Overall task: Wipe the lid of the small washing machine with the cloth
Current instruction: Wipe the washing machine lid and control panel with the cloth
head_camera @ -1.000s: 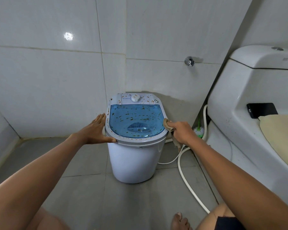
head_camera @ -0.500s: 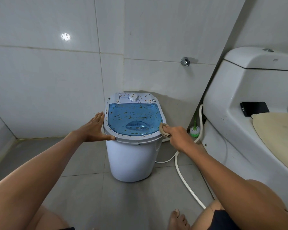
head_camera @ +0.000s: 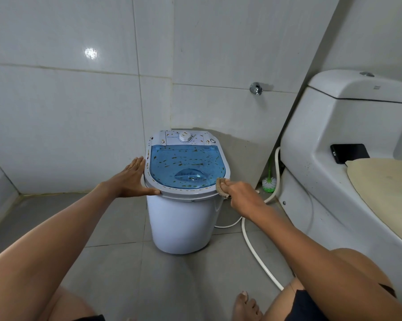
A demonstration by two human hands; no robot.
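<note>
Wipe barely begun: right hand (head_camera: 239,193) grips cloth (head_camera: 222,186) against the near-right rim of the washing machine (head_camera: 183,218); lid (head_camera: 186,167) still speckled all over; left hand (head_camera: 133,179) flat, spread, bracing left rim.

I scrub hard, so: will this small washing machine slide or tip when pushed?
Probably light: the small washing machine looks like plastic. It may slide on the smooth floor tiles. The left hand bracing its rim should steady it.
</note>
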